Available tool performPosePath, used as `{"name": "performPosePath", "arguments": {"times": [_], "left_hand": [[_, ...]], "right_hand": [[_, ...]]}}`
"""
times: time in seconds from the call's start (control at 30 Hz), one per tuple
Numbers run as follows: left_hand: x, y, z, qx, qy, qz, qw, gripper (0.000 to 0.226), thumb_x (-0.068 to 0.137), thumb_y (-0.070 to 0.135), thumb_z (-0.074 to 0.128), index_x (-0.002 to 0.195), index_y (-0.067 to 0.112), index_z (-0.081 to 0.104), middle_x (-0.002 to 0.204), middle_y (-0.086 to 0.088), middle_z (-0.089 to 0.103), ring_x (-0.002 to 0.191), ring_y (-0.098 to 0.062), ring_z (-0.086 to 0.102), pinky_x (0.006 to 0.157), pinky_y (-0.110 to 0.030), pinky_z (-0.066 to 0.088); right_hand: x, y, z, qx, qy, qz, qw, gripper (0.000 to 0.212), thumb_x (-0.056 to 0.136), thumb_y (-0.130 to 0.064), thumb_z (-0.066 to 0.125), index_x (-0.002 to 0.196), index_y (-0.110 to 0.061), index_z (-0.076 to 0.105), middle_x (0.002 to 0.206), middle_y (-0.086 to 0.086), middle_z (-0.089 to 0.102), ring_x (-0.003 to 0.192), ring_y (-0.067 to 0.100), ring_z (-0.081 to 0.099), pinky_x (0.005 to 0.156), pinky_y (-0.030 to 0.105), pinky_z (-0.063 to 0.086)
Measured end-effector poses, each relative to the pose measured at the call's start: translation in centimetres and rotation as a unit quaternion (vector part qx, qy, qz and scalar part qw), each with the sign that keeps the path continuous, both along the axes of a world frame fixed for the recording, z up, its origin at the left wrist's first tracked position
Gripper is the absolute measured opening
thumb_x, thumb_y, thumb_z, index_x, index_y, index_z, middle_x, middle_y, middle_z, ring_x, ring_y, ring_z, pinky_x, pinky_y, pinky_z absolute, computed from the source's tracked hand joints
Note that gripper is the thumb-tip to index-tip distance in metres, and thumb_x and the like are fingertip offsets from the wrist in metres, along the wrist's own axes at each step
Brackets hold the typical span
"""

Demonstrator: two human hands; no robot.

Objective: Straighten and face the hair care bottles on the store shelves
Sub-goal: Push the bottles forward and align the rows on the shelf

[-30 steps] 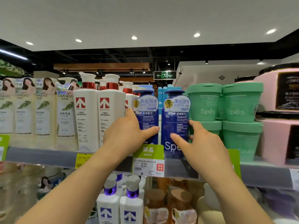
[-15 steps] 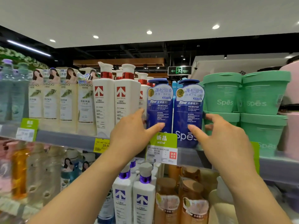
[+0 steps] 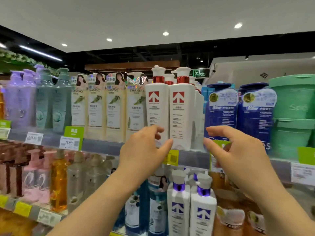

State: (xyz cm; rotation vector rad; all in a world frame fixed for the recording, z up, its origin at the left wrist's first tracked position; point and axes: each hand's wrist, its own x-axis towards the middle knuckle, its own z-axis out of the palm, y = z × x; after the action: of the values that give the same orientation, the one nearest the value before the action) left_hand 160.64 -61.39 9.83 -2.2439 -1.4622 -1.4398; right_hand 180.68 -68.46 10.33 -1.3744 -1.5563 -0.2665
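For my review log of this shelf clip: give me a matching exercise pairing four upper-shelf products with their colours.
Things:
1. Spes tubs
2. bottles with red arrow logo
3. Chando bottles
4. Spes pump bottles

Colours:
A. dark blue
B. white with a red collar
C. mint green
D. pale cream with a leaf print

Pairs: 1-C, 2-B, 3-D, 4-A

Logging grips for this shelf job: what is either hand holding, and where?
Nothing is clearly held: left hand and right hand hover, fingers loosely curled, before the white bottles.

blue bottles blurred, green tubs edge-cropped
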Motion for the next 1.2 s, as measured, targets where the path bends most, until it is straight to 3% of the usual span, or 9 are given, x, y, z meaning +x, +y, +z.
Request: {"name": "performPosePath", "arguments": {"times": [0.2, 0.37, 0.53, 0.67, 0.73, 0.83, 1.07, 1.2], "left_hand": [[-6.4, 1.7, -1.8, -0.009, 0.022, -0.059, 0.998, 0.039, 0.088, 0.060, 0.054, 0.121, 0.039, 0.055, 0.111, 0.022, 0.058, 0.100, -0.001, 0.054, 0.079, -0.031, 0.052], [-11.1, 2.8, -3.5, -0.002, 0.056, -0.098, 0.994, 0.041, 0.089, 0.059, 0.052, 0.125, 0.040, 0.052, 0.117, 0.020, 0.057, 0.106, -0.002, 0.054, 0.085, -0.029, 0.051], [-15.3, 4.0, -5.3, -0.032, 0.063, -0.111, 0.991, 0.038, 0.090, 0.059, 0.051, 0.122, 0.039, 0.054, 0.114, 0.020, 0.057, 0.103, 0.000, 0.055, 0.082, -0.026, 0.051], [-19.0, 5.3, -7.8, -0.077, 0.059, -0.087, 0.991, 0.034, 0.090, 0.058, 0.053, 0.118, 0.040, 0.058, 0.111, 0.021, 0.059, 0.100, 0.000, 0.056, 0.083, -0.027, 0.052], [-20.8, 6.3, -9.0, -0.097, 0.030, -0.070, 0.992, 0.032, 0.089, 0.055, 0.056, 0.116, 0.039, 0.060, 0.109, 0.021, 0.059, 0.100, -0.001, 0.057, 0.083, -0.027, 0.052], [-22.3, 7.6, -10.7, -0.123, 0.002, -0.046, 0.991, 0.033, 0.088, 0.052, 0.059, 0.117, 0.036, 0.060, 0.111, 0.020, 0.059, 0.101, -0.003, 0.057, 0.081, -0.025, 0.049], [-22.7, 8.4, -14.4, -0.159, 0.008, -0.012, 0.987, 0.046, 0.090, 0.048, 0.059, 0.133, 0.033, 0.051, 0.135, 0.013, 0.048, 0.109, -0.005, 0.054, 0.074, -0.022, 0.041], [-22.6, 8.8, -14.8, -0.140, -0.006, -0.015, 0.990, 0.045, 0.089, 0.044, 0.062, 0.131, 0.032, 0.053, 0.133, 0.011, 0.049, 0.108, -0.006, 0.054, 0.073, -0.022, 0.038]], "right_hand": [[-7.3, 1.6, -1.2, -0.037, 0.008, -0.041, 0.998, 0.033, 0.091, -0.040, 0.065, 0.123, -0.032, 0.064, 0.115, -0.014, 0.068, 0.082, 0.011, 0.066, 0.080, 0.033, 0.056], [-13.1, 3.1, -1.7, -0.071, -0.015, -0.028, 0.997, 0.025, 0.090, -0.040, 0.067, 0.114, -0.034, 0.067, 0.087, -0.024, 0.063, 0.076, 0.002, 0.057, 0.072, 0.023, 0.041], [-16.9, 4.0, -3.3, -0.085, 0.019, -0.021, 0.996, 0.014, 0.089, -0.036, 0.071, 0.102, -0.038, 0.068, 0.067, -0.027, 0.055, 0.068, -0.007, 0.055, 0.064, 0.015, 0.038], [-18.0, 3.8, -6.9, -0.111, 0.099, -0.028, 0.989, 0.009, 0.089, -0.034, 0.071, 0.093, -0.042, 0.068, 0.086, -0.025, 0.067, 0.059, 0.003, 0.065, 0.061, 0.021, 0.050], [-18.0, 3.4, -9.2, -0.135, 0.137, -0.046, 0.980, 0.007, 0.092, -0.033, 0.069, 0.094, -0.039, 0.068, 0.089, -0.021, 0.070, 0.052, 0.003, 0.065, 0.054, 0.020, 0.048], [-17.7, 3.1, -12.3, -0.179, 0.182, -0.071, 0.964, 0.006, 0.093, -0.030, 0.067, 0.095, -0.036, 0.068, 0.091, -0.020, 0.070, 0.049, 0.007, 0.067, 0.057, 0.031, 0.055], [-18.3, 3.9, -14.8, -0.227, 0.187, -0.098, 0.951, 0.013, 0.094, -0.035, 0.064, 0.107, -0.035, 0.066, 0.098, -0.014, 0.069, 0.052, 0.007, 0.067, 0.060, 0.031, 0.054], [-18.4, 5.2, -14.5, -0.174, 0.168, -0.146, 0.959, 0.014, 0.095, -0.033, 0.062, 0.108, -0.033, 0.067, 0.101, -0.014, 0.070, 0.073, 0.010, 0.069, 0.071, 0.036, 0.055]]}}
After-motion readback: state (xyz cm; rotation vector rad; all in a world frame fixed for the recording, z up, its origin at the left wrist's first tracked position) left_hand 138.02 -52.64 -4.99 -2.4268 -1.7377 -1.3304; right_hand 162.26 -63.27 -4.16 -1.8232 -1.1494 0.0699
